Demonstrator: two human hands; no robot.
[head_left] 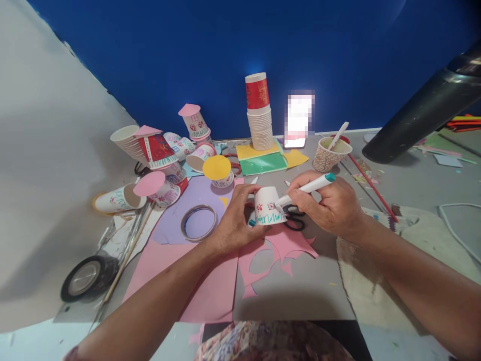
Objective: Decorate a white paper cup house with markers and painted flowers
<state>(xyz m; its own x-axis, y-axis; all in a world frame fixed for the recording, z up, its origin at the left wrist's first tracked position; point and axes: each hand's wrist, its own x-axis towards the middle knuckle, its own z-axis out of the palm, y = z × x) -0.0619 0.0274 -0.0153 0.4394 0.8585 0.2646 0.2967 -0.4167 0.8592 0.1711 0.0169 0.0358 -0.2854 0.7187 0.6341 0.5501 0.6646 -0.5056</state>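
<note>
Upside down in my left hand (240,210) is a white paper cup (267,205), gripped between thumb and fingers. Red flower marks and a band of green grass-like strokes cover its side. My right hand (330,205) is closed on a white marker (310,188) with a green end, and the marker's tip meets the cup near the right flower. Behind the cup lies a pair of black-handled scissors (295,220), partly hidden. Pink paper scraps (280,245) with cut-out curves spread below the hands.
Decorated cups with paper roofs, one with a yellow disc (217,167), crowd the left. A roll of tape (199,223) lies on purple paper. A cup stack (260,125) and a lit phone (298,120) stand at the back. A black bottle (417,113) leans right.
</note>
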